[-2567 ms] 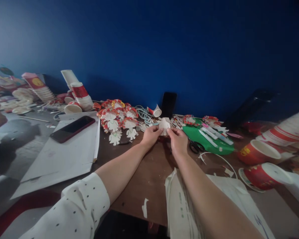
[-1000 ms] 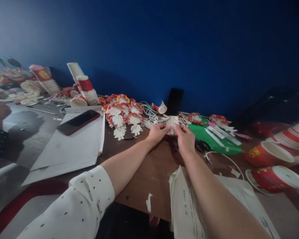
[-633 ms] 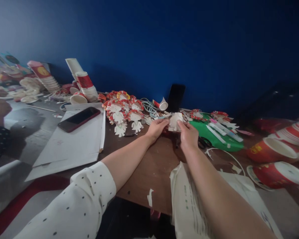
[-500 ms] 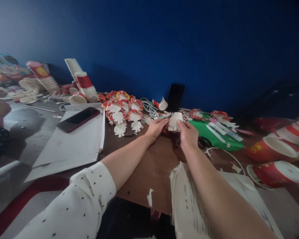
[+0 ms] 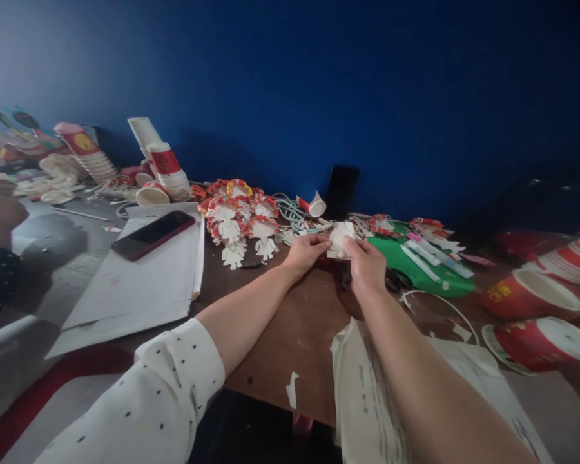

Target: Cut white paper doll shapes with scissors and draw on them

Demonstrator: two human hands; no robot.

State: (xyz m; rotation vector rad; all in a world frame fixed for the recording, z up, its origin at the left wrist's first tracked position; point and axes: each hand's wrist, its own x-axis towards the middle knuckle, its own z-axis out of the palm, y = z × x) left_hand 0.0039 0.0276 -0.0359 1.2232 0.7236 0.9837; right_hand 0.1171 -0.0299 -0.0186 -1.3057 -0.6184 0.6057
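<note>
A small white paper piece [image 5: 341, 237] with a figure outline drawn on it is held up over the middle of the table. My left hand [image 5: 308, 254] pinches its left edge, thumb in front. On the right edge, my right hand [image 5: 368, 265] grips it between thumb and fingers. Left of my hands lies a cluster of white paper figures [image 5: 234, 229] with red, frilled tops. Black scissor handles [image 5: 399, 279] show just right of my right wrist, and the blades cannot be seen.
A phone [image 5: 153, 235] rests on white sheets [image 5: 125, 290] at left. Another dark phone [image 5: 342, 190] leans on the blue wall. Markers [image 5: 430, 254] lie on a green sheet [image 5: 391, 254]. Red paper cups [image 5: 531, 293] lie at right; stacked cups [image 5: 167, 171] stand back left. Someone's arm [image 5: 0, 209] shows at far left.
My left thumb and fingers have shifted onto the front of the paper piece's left edge. My right hand keeps its hold. The whole view has shifted slightly.
</note>
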